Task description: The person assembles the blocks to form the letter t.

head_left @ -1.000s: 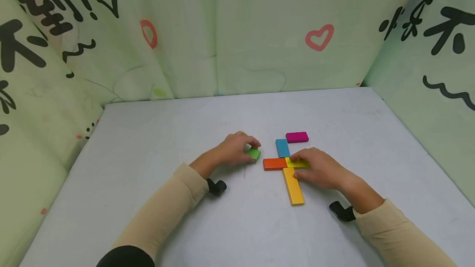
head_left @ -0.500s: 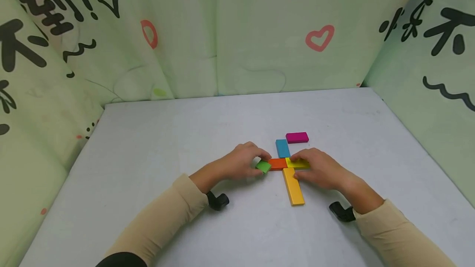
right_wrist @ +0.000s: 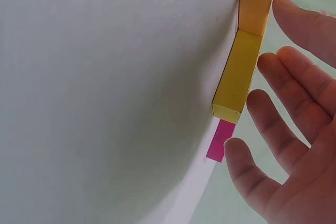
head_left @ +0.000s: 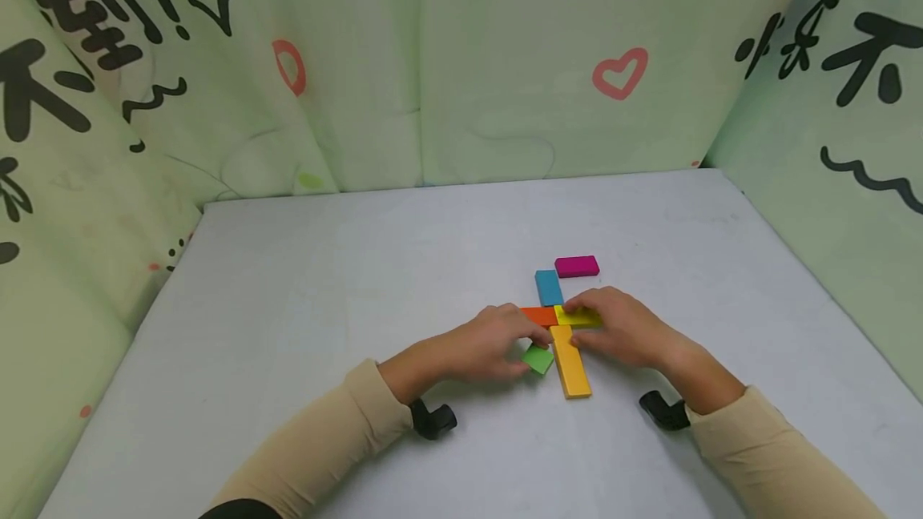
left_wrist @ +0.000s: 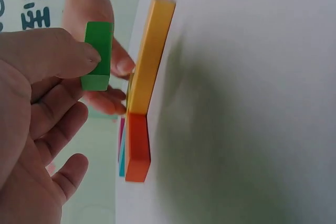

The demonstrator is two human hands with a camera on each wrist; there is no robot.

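Note:
My left hand (head_left: 493, 344) pinches a small green block (left_wrist: 100, 51) between thumb and fingers. It holds the block above the table, just left of a long amber block (head_left: 571, 363). My right hand (head_left: 627, 327) rests its fingertips on a yellow block (right_wrist: 239, 74), while the thumb touches the side of the amber block; its fingers are extended, not curled round anything. An orange block (left_wrist: 138, 148) lies end to end with the yellow one, partly behind my left hand in the head view. A blue block (head_left: 549, 287) sits beyond them.
A magenta block (head_left: 577, 266) lies at the far end, beside the blue one's tip. The white table (head_left: 324, 279) is backed by a pale green printed curtain (head_left: 505, 62) on its far side and both flanks.
My left hand has carried the green block right and nearer to me, from left of the orange block to beside the amber one. The right hand and the lying blocks stay put.

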